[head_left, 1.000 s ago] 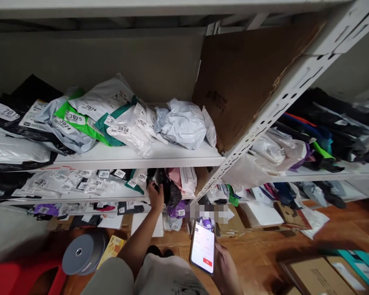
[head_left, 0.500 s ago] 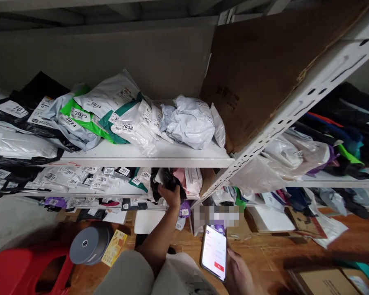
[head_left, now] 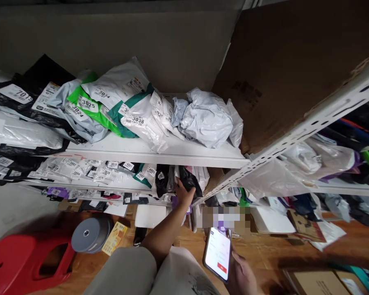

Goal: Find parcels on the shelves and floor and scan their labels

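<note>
My left hand [head_left: 184,194] reaches into the middle shelf and is closed on a black plastic parcel [head_left: 189,180], thumb on its right side and fingers on its left. Another black parcel [head_left: 162,180] with a white label stands just left of it, beside a white parcel [head_left: 149,174] marked 4003. Pale parcels lie to its right, partly covered. Low in the view, my right hand [head_left: 241,270] holds a smartphone [head_left: 218,252] upright, its lit screen showing a red button. The fingers behind the phone are mostly hidden.
Bagged parcels, among them a crumpled white one [head_left: 207,121], fill the upper shelf [head_left: 123,151]. A perforated metal post [head_left: 295,131] divides this rack from the right one. A red stool [head_left: 12,258], a grey round stool [head_left: 87,235] and a cardboard box [head_left: 318,282] stand on the floor.
My left hand has moved right along the middle shelf with the black parcel, uncovering a labelled black parcel to its left. The view has shifted slightly; my right hand still holds the phone.
</note>
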Demonstrator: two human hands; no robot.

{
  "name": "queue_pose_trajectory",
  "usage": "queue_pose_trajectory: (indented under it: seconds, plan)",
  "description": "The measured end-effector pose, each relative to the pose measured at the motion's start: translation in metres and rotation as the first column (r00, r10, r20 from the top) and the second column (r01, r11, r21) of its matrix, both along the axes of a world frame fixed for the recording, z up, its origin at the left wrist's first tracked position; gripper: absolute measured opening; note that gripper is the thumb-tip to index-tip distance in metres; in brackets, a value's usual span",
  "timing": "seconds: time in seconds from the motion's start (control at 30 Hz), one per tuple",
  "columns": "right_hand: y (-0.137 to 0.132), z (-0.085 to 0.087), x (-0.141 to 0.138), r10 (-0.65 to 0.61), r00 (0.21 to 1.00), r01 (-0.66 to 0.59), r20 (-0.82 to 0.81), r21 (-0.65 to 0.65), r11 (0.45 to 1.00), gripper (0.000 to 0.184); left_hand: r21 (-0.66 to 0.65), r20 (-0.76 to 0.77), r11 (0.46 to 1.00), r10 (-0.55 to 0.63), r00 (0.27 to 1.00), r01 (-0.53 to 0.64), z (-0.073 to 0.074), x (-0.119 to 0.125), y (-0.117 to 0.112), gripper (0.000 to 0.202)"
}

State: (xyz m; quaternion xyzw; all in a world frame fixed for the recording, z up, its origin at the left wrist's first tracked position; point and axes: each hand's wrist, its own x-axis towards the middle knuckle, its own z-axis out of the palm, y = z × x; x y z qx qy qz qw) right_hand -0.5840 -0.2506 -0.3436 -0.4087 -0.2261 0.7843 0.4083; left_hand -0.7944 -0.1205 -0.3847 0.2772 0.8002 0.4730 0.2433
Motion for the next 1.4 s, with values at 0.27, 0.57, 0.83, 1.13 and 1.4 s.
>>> queue_pose_trajectory:
  seconds: [0.27,0.57,0.83,1.13,1.4]
  plan:
    - [0.002,0.017,-0.021,0.076,0.996,-0.079,-0.052,-0.069,0.994,0.033,0.043,0.008,0.999,0.014,1.000,-0.014,-0.010,-0.026,-0.010,0.072]
    - [-0.006,0.018,-0.027,0.079,0.989,-0.084,-0.125,-0.033,0.996,0.036,-0.059,-0.262,0.992,-0.121,0.957,0.109,0.005,-0.037,-0.027,0.041]
    - [-0.012,0.010,-0.006,-0.023,0.982,0.013,-0.188,-0.052,0.999,0.037,-0.385,-0.460,0.897,-0.389,0.798,0.216,0.052,-0.086,0.021,0.024]
    - [-0.024,-0.013,0.009,-0.159,0.960,0.150,-0.230,-0.056,0.987,0.042,-0.653,-0.467,0.742,-0.553,0.690,0.153,0.066,-0.099,0.044,0.040]
    - [-0.029,-0.030,0.011,-0.157,0.948,0.125,-0.275,-0.130,0.984,0.058,-0.701,-0.374,0.639,-0.707,0.600,0.316,0.063,-0.088,0.047,0.047]
